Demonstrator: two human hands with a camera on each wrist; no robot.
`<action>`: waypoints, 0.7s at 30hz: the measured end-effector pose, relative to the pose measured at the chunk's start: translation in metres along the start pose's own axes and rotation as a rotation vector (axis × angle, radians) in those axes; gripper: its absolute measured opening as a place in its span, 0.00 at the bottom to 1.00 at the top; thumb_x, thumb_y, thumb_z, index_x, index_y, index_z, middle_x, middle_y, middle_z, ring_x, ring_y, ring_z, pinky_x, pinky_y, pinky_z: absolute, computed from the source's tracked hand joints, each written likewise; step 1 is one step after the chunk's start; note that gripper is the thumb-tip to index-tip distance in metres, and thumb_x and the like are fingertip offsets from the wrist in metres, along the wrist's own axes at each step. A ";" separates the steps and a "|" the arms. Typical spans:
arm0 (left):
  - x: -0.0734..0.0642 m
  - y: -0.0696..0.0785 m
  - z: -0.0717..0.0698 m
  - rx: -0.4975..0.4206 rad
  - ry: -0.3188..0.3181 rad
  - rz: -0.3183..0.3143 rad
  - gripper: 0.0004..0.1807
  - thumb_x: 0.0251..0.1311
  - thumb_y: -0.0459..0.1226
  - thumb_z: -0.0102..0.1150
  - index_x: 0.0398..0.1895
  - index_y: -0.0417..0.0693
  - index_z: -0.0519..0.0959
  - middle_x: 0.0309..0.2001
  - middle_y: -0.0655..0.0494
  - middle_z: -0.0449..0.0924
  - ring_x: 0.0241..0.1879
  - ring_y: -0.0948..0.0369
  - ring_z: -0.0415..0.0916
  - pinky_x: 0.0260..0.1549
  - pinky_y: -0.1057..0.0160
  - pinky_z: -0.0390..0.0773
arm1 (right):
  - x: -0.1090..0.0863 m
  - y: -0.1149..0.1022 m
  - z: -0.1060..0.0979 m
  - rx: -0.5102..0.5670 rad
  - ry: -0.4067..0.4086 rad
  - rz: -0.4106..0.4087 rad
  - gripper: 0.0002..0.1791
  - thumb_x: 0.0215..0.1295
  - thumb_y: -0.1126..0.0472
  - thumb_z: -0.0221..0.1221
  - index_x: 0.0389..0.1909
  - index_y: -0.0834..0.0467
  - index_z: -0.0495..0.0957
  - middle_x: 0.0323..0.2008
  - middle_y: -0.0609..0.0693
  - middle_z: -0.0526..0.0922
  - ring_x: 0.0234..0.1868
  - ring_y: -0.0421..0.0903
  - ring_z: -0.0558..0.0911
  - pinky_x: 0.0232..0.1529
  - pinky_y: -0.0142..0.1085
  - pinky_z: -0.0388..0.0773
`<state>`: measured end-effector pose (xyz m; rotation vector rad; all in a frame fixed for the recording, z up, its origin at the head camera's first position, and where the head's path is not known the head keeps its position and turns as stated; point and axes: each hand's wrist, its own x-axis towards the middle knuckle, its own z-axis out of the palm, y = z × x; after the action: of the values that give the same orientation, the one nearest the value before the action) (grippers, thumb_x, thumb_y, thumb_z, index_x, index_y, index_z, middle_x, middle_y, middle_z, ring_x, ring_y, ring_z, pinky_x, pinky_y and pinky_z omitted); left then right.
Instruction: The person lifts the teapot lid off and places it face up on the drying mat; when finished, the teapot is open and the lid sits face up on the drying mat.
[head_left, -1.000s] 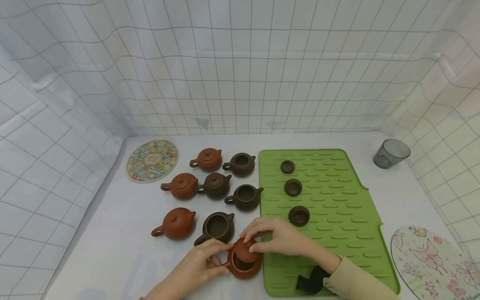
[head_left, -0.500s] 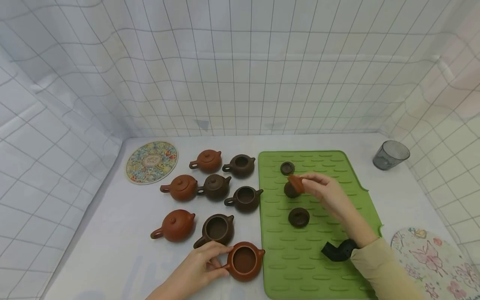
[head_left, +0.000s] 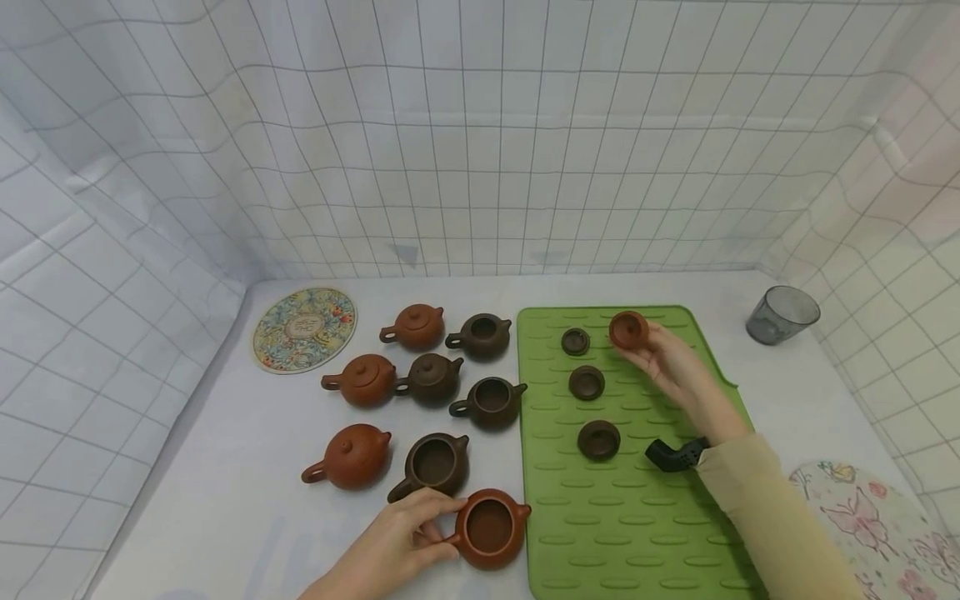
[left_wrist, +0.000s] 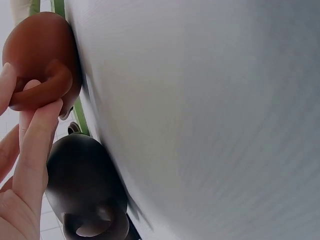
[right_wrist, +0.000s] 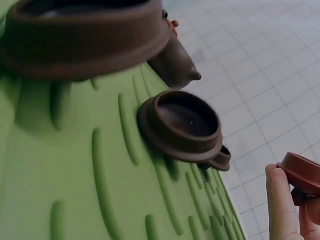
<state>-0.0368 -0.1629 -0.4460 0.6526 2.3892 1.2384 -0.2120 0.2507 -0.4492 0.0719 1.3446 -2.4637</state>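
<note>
Low in the head view, my left hand (head_left: 401,533) pinches the handle of a lidless red-brown teapot (head_left: 517,546); the left wrist view shows thumb and fingers around that teapot's handle (left_wrist: 47,92). My right hand (head_left: 675,367) holds a red-brown teapot lid (head_left: 628,331) above the far part of the green mat, its hollow underside facing up. In the right wrist view the lid (right_wrist: 302,172) is partly cut off by the frame edge. Three dark brown lids (head_left: 575,341) lie upside down in a column on the mat, left of my right hand.
Several brown and red-brown teapots stand left of the green mat (head_left: 570,533), a dark lidless teapot (head_left: 411,462) close by my left hand. A grey glass (head_left: 780,315) is at far right. Round patterned mats (head_left: 277,342) lie at far left and near right.
My right hand has lifted the lid off the red-brown teapot and carried it right and away over the mat, turning it underside up. My left hand stays on the handle.
</note>
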 end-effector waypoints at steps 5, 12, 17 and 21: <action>0.000 -0.001 0.002 0.012 0.010 0.022 0.25 0.57 0.43 0.69 0.58 0.46 0.79 0.51 0.52 0.78 0.34 0.77 0.74 0.33 0.73 0.80 | 0.007 0.002 -0.007 0.055 0.052 0.039 0.12 0.79 0.56 0.45 0.56 0.54 0.68 0.47 0.50 0.83 0.50 0.44 0.85 0.58 0.32 0.77; 0.001 -0.002 0.002 0.006 0.009 0.027 0.25 0.57 0.43 0.69 0.58 0.47 0.79 0.51 0.52 0.78 0.33 0.77 0.74 0.33 0.73 0.80 | 0.013 0.005 -0.010 -0.307 0.138 0.019 0.25 0.78 0.52 0.47 0.68 0.61 0.63 0.52 0.47 0.77 0.48 0.34 0.80 0.55 0.25 0.76; 0.001 -0.002 0.002 0.011 0.005 0.024 0.25 0.57 0.43 0.69 0.59 0.47 0.79 0.51 0.52 0.79 0.33 0.77 0.73 0.33 0.73 0.80 | 0.015 0.010 -0.008 -0.721 0.266 0.040 0.36 0.77 0.45 0.46 0.74 0.66 0.55 0.70 0.62 0.64 0.51 0.37 0.77 0.61 0.33 0.75; 0.001 -0.001 0.002 0.017 0.007 0.016 0.26 0.57 0.43 0.69 0.59 0.47 0.79 0.51 0.53 0.78 0.34 0.77 0.73 0.33 0.73 0.80 | 0.015 0.012 -0.005 -0.927 0.371 0.036 0.36 0.76 0.40 0.45 0.72 0.63 0.63 0.70 0.65 0.65 0.53 0.46 0.80 0.65 0.46 0.72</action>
<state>-0.0367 -0.1619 -0.4481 0.6751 2.4068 1.2303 -0.2231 0.2445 -0.4644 0.3286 2.4662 -1.6144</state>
